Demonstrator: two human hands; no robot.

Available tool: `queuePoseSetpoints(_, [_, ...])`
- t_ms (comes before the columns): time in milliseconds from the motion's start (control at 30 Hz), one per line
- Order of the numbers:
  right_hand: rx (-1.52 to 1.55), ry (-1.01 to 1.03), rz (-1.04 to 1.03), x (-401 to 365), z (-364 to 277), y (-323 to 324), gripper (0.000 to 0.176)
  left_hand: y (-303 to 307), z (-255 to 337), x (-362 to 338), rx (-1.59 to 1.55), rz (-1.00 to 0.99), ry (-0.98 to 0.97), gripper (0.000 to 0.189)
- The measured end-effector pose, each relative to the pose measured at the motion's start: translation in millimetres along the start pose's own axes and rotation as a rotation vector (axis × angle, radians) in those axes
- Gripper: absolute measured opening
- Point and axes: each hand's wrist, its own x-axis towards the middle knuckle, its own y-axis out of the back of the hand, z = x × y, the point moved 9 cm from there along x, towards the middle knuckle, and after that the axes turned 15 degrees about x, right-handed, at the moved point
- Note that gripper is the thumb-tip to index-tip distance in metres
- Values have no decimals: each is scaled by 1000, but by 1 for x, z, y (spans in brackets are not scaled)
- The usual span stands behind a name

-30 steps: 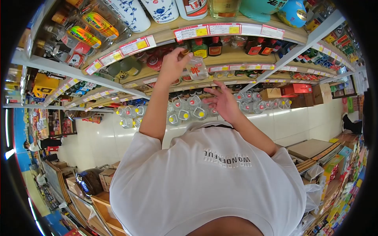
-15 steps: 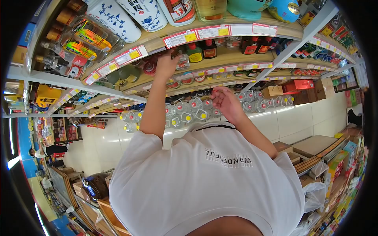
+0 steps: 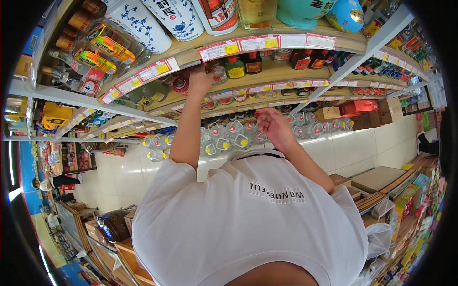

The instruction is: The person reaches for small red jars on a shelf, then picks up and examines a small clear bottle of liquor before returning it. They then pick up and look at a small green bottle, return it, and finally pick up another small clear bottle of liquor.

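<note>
One clear bottle (image 3: 219,75) on a shelf (image 3: 280,69), beside a yellow-labelled bottle (image 3: 235,70).
The left hand (image 3: 200,82) is at its cap end, fingers too hidden to tell their grip; the right hand (image 3: 274,126) hovers nearer the body, loosely half-open.

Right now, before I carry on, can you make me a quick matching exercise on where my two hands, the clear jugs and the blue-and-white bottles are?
Column one
1. left hand
2. right hand
3. clear jugs
4. blue-and-white bottles

Column two
A. on the floor
B. standing on the upper shelf
C. out in the open, partly curled
D. among the goods beneath the upper shelf

Pairs: 1-D, 2-C, 3-A, 4-B
</note>
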Motion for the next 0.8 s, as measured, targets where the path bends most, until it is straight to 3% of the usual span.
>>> queuePoseSetpoints(100, [-9, -3, -1, 0, 0, 1, 28, 12, 13, -4, 176, 142, -100, 30])
queuePoseSetpoints(300, [-8, 6, 37, -4, -3, 4, 26, 11, 8, -8, 202, 212, -18, 32])
queuePoseSetpoints(800, [-31, 7, 63, -17, -4, 7, 23, 12, 6, -8, 86, 195, -48, 34])
